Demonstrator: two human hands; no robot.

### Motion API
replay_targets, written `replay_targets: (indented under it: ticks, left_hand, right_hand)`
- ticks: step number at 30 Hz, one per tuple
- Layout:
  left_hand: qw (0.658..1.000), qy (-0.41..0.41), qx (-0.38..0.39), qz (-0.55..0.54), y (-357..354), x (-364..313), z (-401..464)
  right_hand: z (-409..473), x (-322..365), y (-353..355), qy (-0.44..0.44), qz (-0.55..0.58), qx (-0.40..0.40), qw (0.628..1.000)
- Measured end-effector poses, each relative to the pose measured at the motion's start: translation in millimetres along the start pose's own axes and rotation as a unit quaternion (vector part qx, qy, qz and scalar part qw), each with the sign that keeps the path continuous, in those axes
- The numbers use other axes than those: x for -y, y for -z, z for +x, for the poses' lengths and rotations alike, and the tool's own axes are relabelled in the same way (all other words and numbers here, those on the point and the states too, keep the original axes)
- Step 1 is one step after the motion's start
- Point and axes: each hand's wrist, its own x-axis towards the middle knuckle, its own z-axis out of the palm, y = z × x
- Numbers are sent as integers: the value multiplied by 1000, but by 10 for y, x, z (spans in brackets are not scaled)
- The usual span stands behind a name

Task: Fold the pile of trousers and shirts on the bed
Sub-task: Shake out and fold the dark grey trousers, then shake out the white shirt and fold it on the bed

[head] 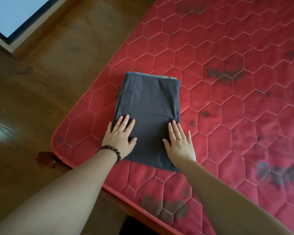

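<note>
A dark grey folded garment (149,106) lies as a neat rectangle near the corner of the red quilted mattress (227,99). Thin edges of other folded cloth peek out beneath its far end (166,77). My left hand (120,139), with a bead bracelet at the wrist, rests flat with straight fingers on the garment's near left part. Flat on the near right edge lies my right hand (180,145), its fingers spread and partly on the mattress.
The mattress corner (58,141) sits left of my left hand, with brown wooden floor (41,99) beyond it. A bright window or doorway (10,12) shows at the top left. Dark stains mark the mattress to the right.
</note>
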Motion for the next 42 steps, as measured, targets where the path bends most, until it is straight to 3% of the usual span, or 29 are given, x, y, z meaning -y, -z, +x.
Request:
replay_targets:
  ticks: [7, 18, 32, 42]
  left_hand:
    - [990, 59, -13, -129, 914, -527, -430]
    - [976, -145, -57, -150, 2229, -2068, -1148]
    - [933, -349, 17, -87, 2428, -4028, -2089]
    - [910, -413, 21, -21, 1987, -5436, -3133]
  right_hand:
    - [-830, -175, 1036, -117, 112, -61, 985]
    - [-2507, -600, 2428, -289, 187, -194, 919]
    - [-4667, -1319, 2601, -500, 213, -247, 803]
    - [-6453, -2264, 2309, -556, 226, -307, 739]
